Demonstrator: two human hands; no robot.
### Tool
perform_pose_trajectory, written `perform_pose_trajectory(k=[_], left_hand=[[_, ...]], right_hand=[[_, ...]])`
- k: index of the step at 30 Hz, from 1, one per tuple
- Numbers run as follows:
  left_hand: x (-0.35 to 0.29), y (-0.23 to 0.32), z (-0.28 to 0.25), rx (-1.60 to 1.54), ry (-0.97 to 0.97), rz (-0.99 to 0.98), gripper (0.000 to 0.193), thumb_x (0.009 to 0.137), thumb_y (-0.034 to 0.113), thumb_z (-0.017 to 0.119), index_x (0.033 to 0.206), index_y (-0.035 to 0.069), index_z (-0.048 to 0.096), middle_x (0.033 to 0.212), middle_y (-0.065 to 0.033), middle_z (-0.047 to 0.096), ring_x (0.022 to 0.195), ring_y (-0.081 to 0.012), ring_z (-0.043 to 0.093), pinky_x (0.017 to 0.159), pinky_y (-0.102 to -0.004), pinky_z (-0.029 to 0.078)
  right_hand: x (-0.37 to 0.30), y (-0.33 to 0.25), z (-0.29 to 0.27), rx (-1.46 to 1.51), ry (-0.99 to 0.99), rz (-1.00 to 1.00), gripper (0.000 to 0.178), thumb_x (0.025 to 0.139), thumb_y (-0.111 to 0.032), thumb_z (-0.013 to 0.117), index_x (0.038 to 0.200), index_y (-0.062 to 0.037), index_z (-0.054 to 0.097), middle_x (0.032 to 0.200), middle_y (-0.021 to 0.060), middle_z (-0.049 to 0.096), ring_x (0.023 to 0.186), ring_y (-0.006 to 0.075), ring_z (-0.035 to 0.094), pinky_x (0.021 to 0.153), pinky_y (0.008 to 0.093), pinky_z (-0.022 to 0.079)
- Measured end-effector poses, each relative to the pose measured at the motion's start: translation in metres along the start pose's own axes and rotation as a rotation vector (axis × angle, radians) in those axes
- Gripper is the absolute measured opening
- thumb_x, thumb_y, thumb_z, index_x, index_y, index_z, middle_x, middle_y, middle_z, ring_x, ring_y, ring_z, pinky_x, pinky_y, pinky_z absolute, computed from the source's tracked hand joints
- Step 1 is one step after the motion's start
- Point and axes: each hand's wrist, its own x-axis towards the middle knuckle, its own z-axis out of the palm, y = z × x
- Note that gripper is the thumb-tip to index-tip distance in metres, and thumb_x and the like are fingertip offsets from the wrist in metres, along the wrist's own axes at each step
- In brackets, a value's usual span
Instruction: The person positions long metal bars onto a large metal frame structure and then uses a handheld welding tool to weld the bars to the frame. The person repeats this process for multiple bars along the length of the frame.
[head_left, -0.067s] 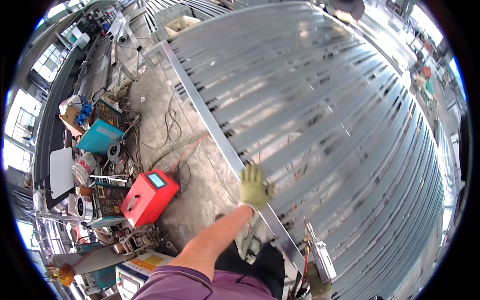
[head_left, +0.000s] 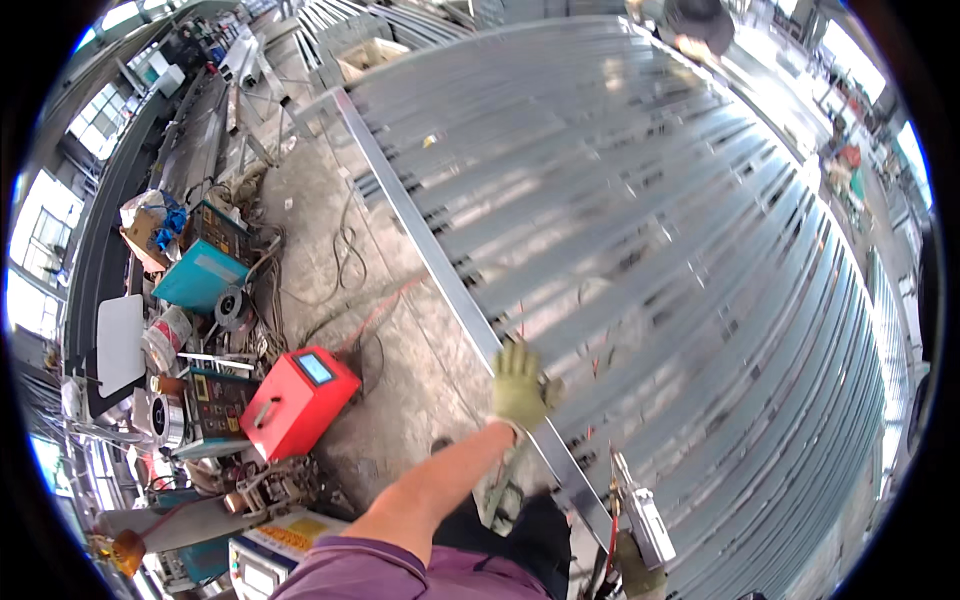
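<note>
My left hand (head_left: 520, 388), in an olive work glove, lies palm down with fingers spread. It rests across the grey metal edge rail (head_left: 440, 262) of a large frame of parallel metal slats (head_left: 640, 240). My right hand (head_left: 638, 572), gloved the same way, is low in the picture near the rail's close end. Its fingers wrap round a silver welding gun (head_left: 650, 530) with a narrow nozzle pointing away from me over the slats. The gun partly hides that hand, and a red line runs beside it.
Left on the concrete floor (head_left: 390, 350) stand a red machine (head_left: 300, 403) with a small screen, a teal machine (head_left: 203, 272), wire spools (head_left: 168, 420) and loose cables (head_left: 345, 255). Another person (head_left: 700, 22) is at the frame's far edge. Metal profiles (head_left: 330, 15) lie at the back.
The whole view has shifted slightly, with the scene sitting a little lower. My left hand stays spread on the rail, and my right hand still grips the welding gun.
</note>
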Motion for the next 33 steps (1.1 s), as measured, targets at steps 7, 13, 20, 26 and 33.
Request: perform_pose_trajectory(k=[7, 13, 20, 26, 33], left_hand=[[-0.058, -0.082, -0.103, -0.795, -0.640, -0.280, 0.060, 0.106, 0.051, 0.058, 0.150, 0.010, 0.061, 0.140, -0.0239, 0.068, 0.123, -0.0412, 0.069, 0.108, -0.0475, 0.053], [-0.101, -0.121, -0.190, -1.466, -1.089, 0.022, 0.044, 0.107, 0.026, 0.059, 0.142, 0.000, 0.064, 0.154, -0.0178, 0.059, 0.144, -0.0298, 0.053, 0.121, -0.0431, 0.041], [-0.023, -0.165, -0.259, -1.716, -1.159, -0.244, 0.043, 0.108, 0.022, 0.068, 0.144, -0.001, 0.063, 0.123, -0.0075, 0.073, 0.112, -0.0150, 0.066, 0.095, -0.0318, 0.057], [0.085, -0.214, -0.249, -1.554, -1.005, -0.325, 0.027, 0.109, 0.027, 0.067, 0.114, 0.003, 0.078, 0.100, -0.0033, 0.077, 0.092, -0.0126, 0.068, 0.082, -0.0330, 0.057], [0.227, -0.255, -0.248, -1.556, -0.983, -0.358, 0.034, 0.111, 0.032, 0.064, 0.122, 0.002, 0.077, 0.103, -0.0119, 0.078, 0.094, -0.0178, 0.069, 0.087, -0.0368, 0.057]], right_hand=[[0.016, -0.127, 0.129, -0.092, -0.125, -0.150, 0.040, 0.102, -0.035, 0.076, 0.129, -0.0065, 0.070, 0.098, 0.0027, 0.074, 0.091, 0.0136, 0.069, 0.080, 0.0324, 0.055], [0.051, -0.234, 0.227, -0.172, -0.282, -0.338, 0.042, 0.102, -0.035, 0.077, 0.131, -0.0062, 0.069, 0.102, 0.0032, 0.074, 0.095, 0.0136, 0.069, 0.083, 0.0323, 0.055], [0.106, -0.327, 0.322, -0.163, -0.459, -0.437, 0.045, 0.102, -0.035, 0.077, 0.135, -0.0059, 0.068, 0.106, 0.0038, 0.075, 0.099, 0.0137, 0.069, 0.086, 0.0321, 0.055], [0.179, -0.415, 0.381, -0.050, -0.507, -0.471, 0.047, 0.102, -0.035, 0.077, 0.138, -0.0057, 0.068, 0.110, 0.0044, 0.076, 0.102, 0.0138, 0.069, 0.089, 0.0319, 0.055], [0.296, -0.516, 0.404, -0.107, -0.618, -0.461, 0.053, 0.102, -0.033, 0.076, 0.147, -0.0057, 0.063, 0.122, 0.0040, 0.076, 0.108, 0.0122, 0.067, 0.094, 0.0297, 0.054]])
